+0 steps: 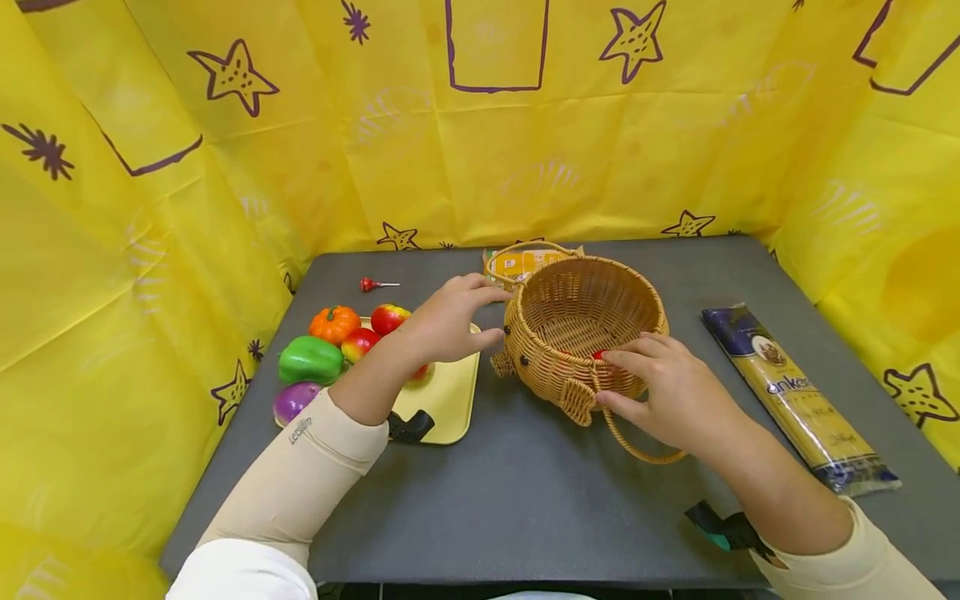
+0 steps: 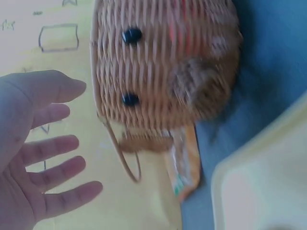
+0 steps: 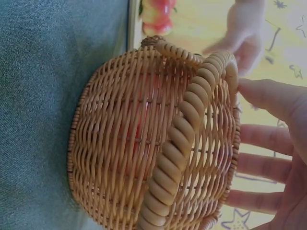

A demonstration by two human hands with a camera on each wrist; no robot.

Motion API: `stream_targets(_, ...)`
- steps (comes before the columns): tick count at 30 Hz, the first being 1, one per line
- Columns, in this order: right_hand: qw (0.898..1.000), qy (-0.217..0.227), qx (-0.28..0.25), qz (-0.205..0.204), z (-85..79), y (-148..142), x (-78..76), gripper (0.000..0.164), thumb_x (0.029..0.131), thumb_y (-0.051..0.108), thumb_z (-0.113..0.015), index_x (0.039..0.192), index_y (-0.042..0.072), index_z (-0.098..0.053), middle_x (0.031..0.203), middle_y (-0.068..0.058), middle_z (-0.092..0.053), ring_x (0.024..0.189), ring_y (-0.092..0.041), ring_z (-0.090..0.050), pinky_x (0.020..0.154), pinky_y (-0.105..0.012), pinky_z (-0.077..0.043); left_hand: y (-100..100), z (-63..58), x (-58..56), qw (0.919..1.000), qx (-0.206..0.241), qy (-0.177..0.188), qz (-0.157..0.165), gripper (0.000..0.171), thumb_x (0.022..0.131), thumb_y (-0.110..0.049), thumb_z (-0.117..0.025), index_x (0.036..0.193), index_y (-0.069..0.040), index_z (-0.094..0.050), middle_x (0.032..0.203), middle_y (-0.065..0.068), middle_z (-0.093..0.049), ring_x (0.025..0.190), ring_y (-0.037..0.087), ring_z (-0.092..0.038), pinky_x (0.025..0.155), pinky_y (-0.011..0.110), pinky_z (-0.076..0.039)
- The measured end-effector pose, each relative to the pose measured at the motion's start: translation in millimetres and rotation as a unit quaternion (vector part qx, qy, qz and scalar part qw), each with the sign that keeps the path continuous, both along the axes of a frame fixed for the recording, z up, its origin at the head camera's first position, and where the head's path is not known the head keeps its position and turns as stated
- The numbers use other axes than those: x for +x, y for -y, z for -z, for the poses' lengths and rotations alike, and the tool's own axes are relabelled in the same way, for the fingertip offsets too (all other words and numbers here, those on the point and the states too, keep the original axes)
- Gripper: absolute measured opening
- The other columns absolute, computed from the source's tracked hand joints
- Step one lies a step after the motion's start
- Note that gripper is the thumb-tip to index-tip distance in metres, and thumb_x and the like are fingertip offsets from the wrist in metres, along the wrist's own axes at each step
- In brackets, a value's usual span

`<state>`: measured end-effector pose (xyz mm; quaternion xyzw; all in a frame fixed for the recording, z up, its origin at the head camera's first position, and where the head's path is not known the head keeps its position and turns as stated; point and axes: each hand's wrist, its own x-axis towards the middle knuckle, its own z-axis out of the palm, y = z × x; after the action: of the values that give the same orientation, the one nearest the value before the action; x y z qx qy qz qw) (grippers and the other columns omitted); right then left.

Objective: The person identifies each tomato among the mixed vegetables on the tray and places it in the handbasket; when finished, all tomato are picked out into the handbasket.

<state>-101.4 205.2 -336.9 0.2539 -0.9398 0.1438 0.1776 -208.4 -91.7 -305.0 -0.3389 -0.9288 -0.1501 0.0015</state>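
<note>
A round wicker basket with animal-face details, two black eyes and two thin handles, stands mid-table. My left hand is held off its left side, fingers spread, holding nothing; the left wrist view shows the same left hand beside the basket's rim. My right hand is at the basket's front right rim, fingers extended over it, thumb outside near the drooping handle. In the right wrist view the thumb tip meets the thick twisted handle. A red thing lies inside, mostly hidden by the wall.
To the left, a yellow tray bears an orange pumpkin, a green pepper, a purple vegetable and red-yellow fruits. A lollipop lies behind it. A pasta pack lies right; an orange packet sits behind the basket.
</note>
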Motion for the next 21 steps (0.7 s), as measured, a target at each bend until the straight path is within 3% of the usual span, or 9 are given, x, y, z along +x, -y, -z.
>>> stream_targets(11, 1.0, 0.002, 0.006, -0.001, -2.1, 0, -2.1, 0.049, 0.073, 0.041, -0.079, 0.113, 0.014, -0.071, 0.1, -0.004, -0.065, 0.092, -0.025, -0.058, 0.075, -0.046, -0.051, 57, 28.2, -10.4, 0.9939, -0.071, 0.048, -0.07, 0.049, 0.082, -0.028, -0.071, 0.128, -0.017, -0.06, 0.126, 0.008, -0.054, 0.116, 0.033, -0.047, 0.098, 0.046, -0.042)
stream_targets(21, 1.0, 0.023, 0.011, 0.011, -3.6, 1, -2.2, 0.05, 0.073, 0.043, -0.079, 0.115, 0.016, -0.07, 0.102, -0.003, -0.065, 0.093, -0.025, -0.058, 0.075, -0.045, -0.051, 86, 50.7, -12.1, 0.9885, -0.09, 0.082, -0.09, 0.053, 0.075, -0.024, -0.077, 0.124, -0.011, -0.063, 0.121, 0.01, -0.058, 0.11, 0.03, -0.053, 0.089, 0.039, -0.049)
